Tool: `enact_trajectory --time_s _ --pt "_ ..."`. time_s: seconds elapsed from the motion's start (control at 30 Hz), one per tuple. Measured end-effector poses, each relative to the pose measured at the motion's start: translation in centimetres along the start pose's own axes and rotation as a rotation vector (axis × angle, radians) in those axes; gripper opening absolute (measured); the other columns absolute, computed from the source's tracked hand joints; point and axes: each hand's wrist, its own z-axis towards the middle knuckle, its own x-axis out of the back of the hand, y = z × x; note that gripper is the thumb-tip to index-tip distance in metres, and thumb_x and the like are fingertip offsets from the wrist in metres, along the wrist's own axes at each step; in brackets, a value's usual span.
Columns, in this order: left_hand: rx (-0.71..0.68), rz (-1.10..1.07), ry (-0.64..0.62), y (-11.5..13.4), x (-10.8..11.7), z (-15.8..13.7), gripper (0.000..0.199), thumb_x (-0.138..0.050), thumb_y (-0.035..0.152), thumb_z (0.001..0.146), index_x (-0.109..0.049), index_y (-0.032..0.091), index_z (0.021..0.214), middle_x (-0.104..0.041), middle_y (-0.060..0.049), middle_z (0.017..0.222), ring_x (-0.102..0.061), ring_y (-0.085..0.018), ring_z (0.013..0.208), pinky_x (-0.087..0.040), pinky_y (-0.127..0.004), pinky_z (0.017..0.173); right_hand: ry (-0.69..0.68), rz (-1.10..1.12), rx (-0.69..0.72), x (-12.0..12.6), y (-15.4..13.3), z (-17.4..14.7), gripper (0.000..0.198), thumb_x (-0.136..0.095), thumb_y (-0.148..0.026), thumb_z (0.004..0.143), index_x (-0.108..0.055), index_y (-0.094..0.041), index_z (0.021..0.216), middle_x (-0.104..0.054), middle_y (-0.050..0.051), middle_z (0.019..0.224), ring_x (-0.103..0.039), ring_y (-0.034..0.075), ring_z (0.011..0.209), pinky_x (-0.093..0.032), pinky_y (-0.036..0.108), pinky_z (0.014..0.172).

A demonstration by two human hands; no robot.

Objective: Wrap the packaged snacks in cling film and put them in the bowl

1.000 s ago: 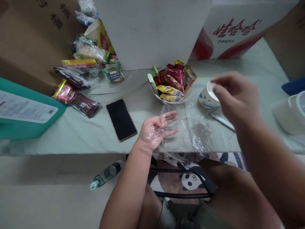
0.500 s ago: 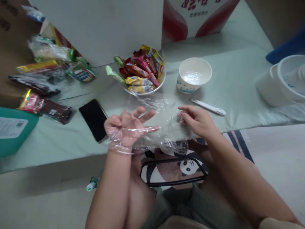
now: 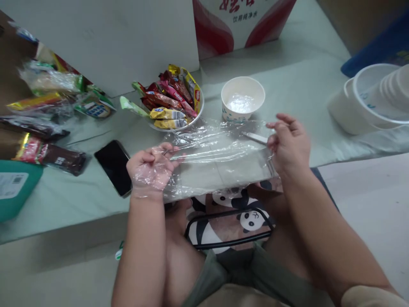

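Observation:
A thin clear plastic film (image 3: 223,147) is stretched wide between my two hands, above the table's front edge. My left hand (image 3: 151,168) is inside the film, which wraps over its palm and wrist; its bent fingers hold the film's left side. The right edge is pinched between thumb and fingers of my right hand (image 3: 289,143). Behind the film stands a white bowl (image 3: 200,111) full of wrapped snack bars (image 3: 172,98). To its right is a paper cup (image 3: 234,113) with crumpled clear plastic (image 3: 240,102) inside. A slim white-handled tool (image 3: 255,137) lies partly behind my right hand.
A phone (image 3: 113,166) lies left of my left hand. Packaged snacks (image 3: 65,157) are heaped farther left, near a green container (image 3: 19,192). Large boxes (image 3: 246,30) stand at the back. A white bucket (image 3: 343,104) holding stacked cups is at the right.
My right hand has moved right and up, pulling the film out flat and wide. The fingers of my left hand have curled in from a spread pose. The view has shifted slightly.

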Motion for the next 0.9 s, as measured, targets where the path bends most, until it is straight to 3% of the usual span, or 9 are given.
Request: enact_trajectory --time_s 0.1,0.23,0.4,0.47,0.5,0.57,0.63,0.73,0.9 --pt "0.03 0.027 0.01 -0.1 0.3 -0.1 0.013 -0.056 0.016 0.051 -0.045 0.017 0.045 -0.068 -0.004 0.072 -0.068 -0.021 0.073 -0.064 -0.041 0.07 -0.099 0.148 -0.15 0.2 0.9 -0.6 0.042 -0.073 -0.053 0.08 -0.057 -0.025 0.106 -0.069 0.004 0.107 -0.071 0.014 0.083 -0.06 0.025 0.066" --pt "0.1 0.091 0.044 -0.2 0.2 -0.3 0.011 -0.056 0.016 0.054 -0.048 0.017 0.047 -0.07 -0.003 0.073 -0.069 -0.017 0.063 -0.061 -0.031 0.06 -0.133 0.026 -0.292 0.3 1.4 -1.6 0.054 -0.078 -0.054 0.075 -0.052 -0.027 0.113 -0.067 0.007 0.112 -0.071 0.023 0.099 -0.064 0.038 0.078" --pt "0.191 0.206 0.159 -0.1 -0.8 -0.4 0.012 -0.053 0.017 0.065 -0.056 0.015 0.053 -0.066 -0.003 0.07 -0.065 -0.011 0.055 -0.046 -0.017 0.043 0.259 -0.253 0.591 0.5 -1.3 -3.6 0.031 -0.065 -0.021 0.081 -0.057 -0.028 0.11 -0.058 0.005 0.108 -0.062 0.021 0.1 -0.052 0.041 0.092" --pt "0.213 0.272 0.178 -0.2 -1.2 -0.4 0.013 -0.053 0.018 0.065 -0.058 0.014 0.054 -0.065 -0.003 0.07 -0.061 -0.009 0.051 -0.035 -0.014 0.036 0.069 -0.298 0.965 0.1 -2.2 -5.9 0.024 -0.062 -0.016 0.081 -0.059 -0.029 0.101 -0.056 0.002 0.092 -0.059 0.019 0.086 -0.048 0.037 0.083" --pt "0.214 0.293 0.177 -0.3 -1.4 -0.4 0.012 -0.053 0.018 0.064 -0.059 0.014 0.054 -0.065 -0.003 0.07 -0.059 -0.007 0.049 -0.031 -0.014 0.035 -0.197 -0.388 1.066 -0.2 -2.3 -7.4 0.025 -0.062 -0.014 0.081 -0.058 -0.029 0.101 -0.055 0.0 0.084 -0.057 0.017 0.078 -0.046 0.035 0.076" --pt "0.194 0.316 0.164 -0.7 -1.4 -0.4 0.01 -0.054 0.019 0.062 -0.06 0.014 0.056 -0.064 -0.003 0.071 -0.056 -0.006 0.048 -0.029 -0.014 0.035 -0.56 -0.552 1.013 -1.0 -1.5 -10.6 0.016 -0.064 -0.017 0.083 -0.058 -0.026 0.095 -0.061 -0.001 0.077 -0.059 0.016 0.069 -0.046 0.034 0.068" --pt "0.168 0.34 0.165 -1.1 -1.2 -0.3 0.008 -0.055 0.02 0.062 -0.06 0.014 0.059 -0.065 -0.003 0.073 -0.055 -0.006 0.048 -0.027 -0.016 0.035 -0.789 -0.845 0.931 -1.7 0.1 -13.2 0.03 -0.068 -0.033 0.086 -0.062 -0.021 0.113 -0.072 0.009 0.104 -0.067 0.026 0.098 -0.05 0.041 0.081" --pt "0.129 0.403 0.178 -1.5 -0.6 -0.1 0.007 -0.057 0.022 0.064 -0.059 0.016 0.064 -0.066 -0.004 0.08 -0.056 -0.007 0.05 -0.027 -0.02 0.035 -0.809 -1.138 0.904 -2.1 2.8 -14.6 0.053 -0.072 -0.031 0.084 -0.06 -0.023 0.135 -0.064 0.016 0.138 -0.055 0.035 0.131 -0.044 0.048 0.102" --pt "0.055 0.494 0.123 -1.3 0.4 0.2 0.018 -0.06 0.028 0.069 -0.063 0.019 0.085 -0.068 -0.004 0.094 -0.06 -0.009 0.053 -0.027 -0.021 0.036 -0.773 -1.156 1.008 -1.6 3.8 -12.7 0.036 -0.061 -0.015 0.09 -0.067 -0.024 0.125 -0.069 0.011 0.132 -0.057 0.029 0.13 -0.042 0.042 0.1"
